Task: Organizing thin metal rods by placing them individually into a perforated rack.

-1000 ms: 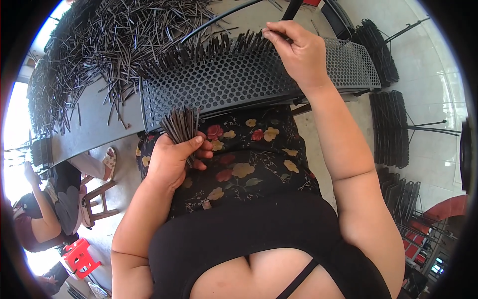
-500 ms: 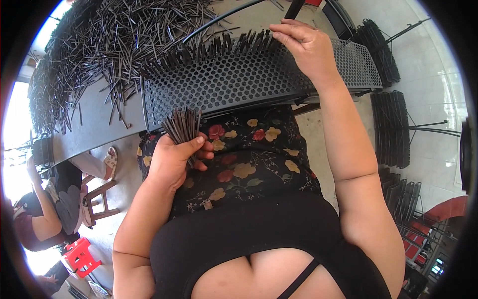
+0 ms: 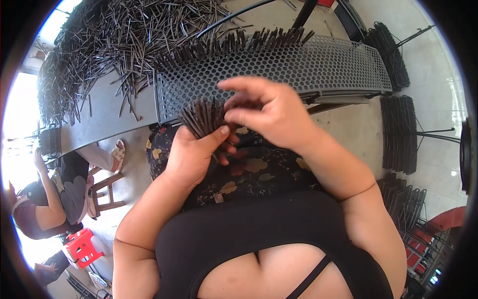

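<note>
My left hand (image 3: 191, 154) is closed round a fanned bundle of thin dark brown sticks (image 3: 196, 117), their tips pointing away from me. Beside the tips is my right hand (image 3: 271, 112), slightly blurred, its fingers apart and its thumb close to the bundle; no stick shows clearly between them. Just beyond both hands lies a long dark perforated metal panel (image 3: 269, 70) full of round holes. Along its far edge stands a row of similar sticks (image 3: 234, 42), leaning at various angles, while the panel's right part has bare holes.
A large heap of loose sticks (image 3: 134, 35) covers the grey table (image 3: 104, 107) at the far left. Racks of dark bristly strips (image 3: 398, 132) stand on the right. At left, another person (image 3: 47, 199) sits near a wooden stool (image 3: 107, 192) and a red plastic stool (image 3: 82, 249).
My right hand has come back from the far edge of the panel to the bundle, and its fingers have spread. My left hand still holds the sticks, and the view has shifted slightly.
</note>
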`<state>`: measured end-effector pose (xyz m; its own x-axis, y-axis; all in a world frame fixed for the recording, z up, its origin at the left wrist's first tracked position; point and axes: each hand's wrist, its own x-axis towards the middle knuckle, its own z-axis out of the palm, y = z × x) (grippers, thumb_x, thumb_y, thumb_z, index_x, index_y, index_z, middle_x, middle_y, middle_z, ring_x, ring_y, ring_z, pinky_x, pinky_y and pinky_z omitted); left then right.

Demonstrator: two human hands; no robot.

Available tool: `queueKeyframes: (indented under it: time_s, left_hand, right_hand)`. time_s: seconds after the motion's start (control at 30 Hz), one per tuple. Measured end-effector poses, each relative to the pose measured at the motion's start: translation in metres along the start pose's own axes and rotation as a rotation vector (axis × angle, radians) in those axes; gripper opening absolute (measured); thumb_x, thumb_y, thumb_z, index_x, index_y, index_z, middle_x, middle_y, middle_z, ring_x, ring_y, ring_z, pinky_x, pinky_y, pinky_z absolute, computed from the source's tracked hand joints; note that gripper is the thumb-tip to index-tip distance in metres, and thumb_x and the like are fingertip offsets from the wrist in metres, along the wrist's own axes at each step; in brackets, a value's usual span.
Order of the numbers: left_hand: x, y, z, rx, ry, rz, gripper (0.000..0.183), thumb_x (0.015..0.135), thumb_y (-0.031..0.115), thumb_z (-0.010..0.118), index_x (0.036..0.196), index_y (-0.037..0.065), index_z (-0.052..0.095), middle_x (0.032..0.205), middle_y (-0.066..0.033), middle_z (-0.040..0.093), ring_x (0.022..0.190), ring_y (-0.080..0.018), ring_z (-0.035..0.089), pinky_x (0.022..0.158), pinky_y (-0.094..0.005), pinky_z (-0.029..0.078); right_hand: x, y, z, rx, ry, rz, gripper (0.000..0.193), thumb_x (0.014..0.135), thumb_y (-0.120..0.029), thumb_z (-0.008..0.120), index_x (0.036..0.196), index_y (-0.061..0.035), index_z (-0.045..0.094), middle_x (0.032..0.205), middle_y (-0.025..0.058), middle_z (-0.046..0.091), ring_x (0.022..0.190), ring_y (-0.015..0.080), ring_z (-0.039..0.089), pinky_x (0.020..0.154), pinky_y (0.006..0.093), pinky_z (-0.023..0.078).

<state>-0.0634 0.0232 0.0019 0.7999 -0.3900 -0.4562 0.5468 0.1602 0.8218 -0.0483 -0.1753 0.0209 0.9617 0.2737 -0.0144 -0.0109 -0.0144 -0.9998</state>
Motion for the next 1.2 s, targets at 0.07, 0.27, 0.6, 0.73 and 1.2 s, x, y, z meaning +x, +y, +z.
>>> queueKeyframes:
  time_s: [0.07, 0.27, 0.6, 0.73, 1.2]
  left_hand:
    - [-0.002, 0.002, 0.005, 0.011, -0.007, -0.012, 0.016, 0.096, 0.009, 0.061, 0.110, 0.000, 0.063, 0.090, -0.0094, 0.069, 0.073, -0.0161, 0.066, 0.053, -0.0264, 0.053]
    - [-0.003, 0.000, 0.008, -0.032, 0.011, 0.026, 0.017, 0.097, 0.007, 0.059, 0.111, -0.001, 0.061, 0.095, -0.0098, 0.068, 0.076, -0.0177, 0.068, 0.055, -0.0271, 0.055]
    - [-0.005, 0.006, -0.003, -0.046, 0.139, -0.084, 0.016, 0.094, 0.007, 0.062, 0.107, -0.003, 0.060, 0.094, -0.0143, 0.068, 0.076, -0.0232, 0.068, 0.056, -0.0338, 0.058]
    - [0.002, 0.009, -0.010, -0.149, 0.115, -0.198, 0.014, 0.091, 0.007, 0.064, 0.102, -0.001, 0.060, 0.085, -0.0129, 0.067, 0.070, -0.0226, 0.067, 0.054, -0.0347, 0.056]
    - [0.000, 0.007, -0.012, -0.143, 0.137, -0.188, 0.014, 0.091, 0.008, 0.066, 0.101, -0.001, 0.060, 0.084, -0.0120, 0.066, 0.069, -0.0225, 0.067, 0.055, -0.0351, 0.057]
  right_hand:
    - [-0.001, 0.007, 0.007, -0.068, -0.048, 0.002, 0.036, 0.085, 0.002, 0.072, 0.121, -0.0011, 0.064, 0.096, 0.0075, 0.071, 0.088, 0.0103, 0.066, 0.076, 0.0243, 0.054]
    - [-0.006, 0.008, 0.010, 0.173, 0.086, 0.070, 0.019, 0.089, 0.003, 0.068, 0.107, 0.0013, 0.063, 0.094, 0.0078, 0.070, 0.087, 0.0115, 0.068, 0.076, 0.0234, 0.055]
    - [0.015, 0.003, -0.032, 0.266, 0.425, -0.178, 0.021, 0.086, 0.000, 0.072, 0.103, -0.0023, 0.060, 0.089, 0.0065, 0.067, 0.075, 0.0106, 0.064, 0.060, 0.0239, 0.056]
    - [0.031, 0.021, -0.130, -0.433, 0.784, -0.545, 0.017, 0.085, -0.004, 0.075, 0.100, -0.0028, 0.066, 0.084, 0.0047, 0.073, 0.074, 0.0100, 0.068, 0.066, 0.0228, 0.054]
    - [0.050, 0.016, -0.137, -0.765, 0.646, -0.676, 0.022, 0.083, -0.006, 0.075, 0.104, -0.0073, 0.068, 0.087, 0.0052, 0.074, 0.078, 0.0154, 0.072, 0.070, 0.0255, 0.055]
